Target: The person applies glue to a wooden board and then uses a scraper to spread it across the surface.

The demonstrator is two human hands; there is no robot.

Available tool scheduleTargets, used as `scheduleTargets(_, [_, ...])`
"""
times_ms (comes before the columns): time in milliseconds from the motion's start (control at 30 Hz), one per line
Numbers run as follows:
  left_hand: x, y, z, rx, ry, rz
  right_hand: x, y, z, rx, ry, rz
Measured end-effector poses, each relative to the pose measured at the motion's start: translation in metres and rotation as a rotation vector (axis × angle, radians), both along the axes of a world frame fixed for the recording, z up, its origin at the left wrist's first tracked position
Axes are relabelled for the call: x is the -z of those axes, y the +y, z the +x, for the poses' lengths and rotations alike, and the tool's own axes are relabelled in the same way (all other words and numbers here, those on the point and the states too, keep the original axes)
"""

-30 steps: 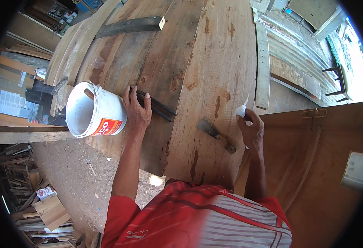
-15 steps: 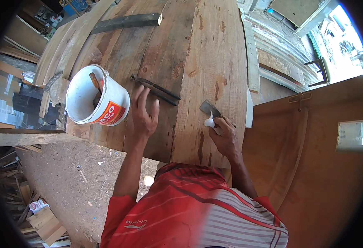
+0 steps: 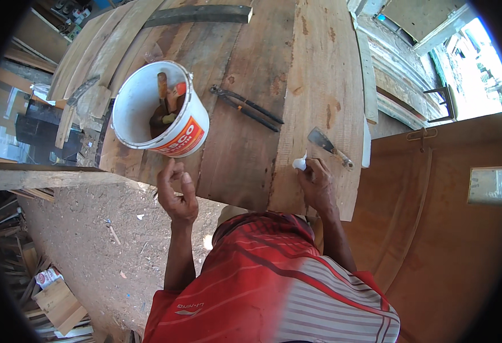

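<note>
My right hand [image 3: 318, 184] is closed round a small white bottle [image 3: 299, 164] with a pointed tip; most of it is hidden in the fingers. Just beyond that hand, a putty knife [image 3: 330, 147] with a worn handle lies on the plank table [image 3: 239, 171]. At the table's front edge, below a white bucket [image 3: 196, 128], hovers my left hand [image 3: 178, 193]. It appears to hold nothing, its fingers loosely bent and the thumb apart. Inside the bucket are tools, one with a wooden handle [image 3: 162, 84]. Black-handled pincers [image 3: 248, 108] rest on the boards between the bucket and the putty knife.
A dark bar [image 3: 199, 15] lies across the far boards. Loose wood strips [image 3: 85, 91] line the table's left side. On the right, a brown door panel [image 3: 428, 188] stands close by the table. Wood offcuts [image 3: 62, 308] are piled on the floor at lower left.
My left hand has drawn back from beside the pincers to the table's front edge. My right hand, still round the white bottle, has come away from the putty knife. The view has shifted.
</note>
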State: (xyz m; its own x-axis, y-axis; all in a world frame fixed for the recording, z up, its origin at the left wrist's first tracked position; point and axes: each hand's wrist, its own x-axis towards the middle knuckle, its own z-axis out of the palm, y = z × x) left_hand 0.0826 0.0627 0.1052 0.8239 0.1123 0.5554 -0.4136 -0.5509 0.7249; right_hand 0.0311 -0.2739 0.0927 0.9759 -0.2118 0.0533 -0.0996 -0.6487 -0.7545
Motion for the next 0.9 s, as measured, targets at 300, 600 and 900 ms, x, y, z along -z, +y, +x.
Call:
scheduleTargets(300, [-0.036, 0.026, 0.014, -0.233, -0.004, 0.082, 0.001, 0.027, 0.039, -0.139, -0.097, 0.021])
scheduleTargets(600, [-0.070, 0.013, 0.043, -0.111, 0.284, -0.130, 0.003, -0.013, 0.056, -0.119, -0.199, -0.068])
scheduleTargets(900, [-0.061, 0.026, 0.062, -0.152, 0.220, -0.292, 0.005, -0.061, 0.028, 0.085, -0.165, -0.030])
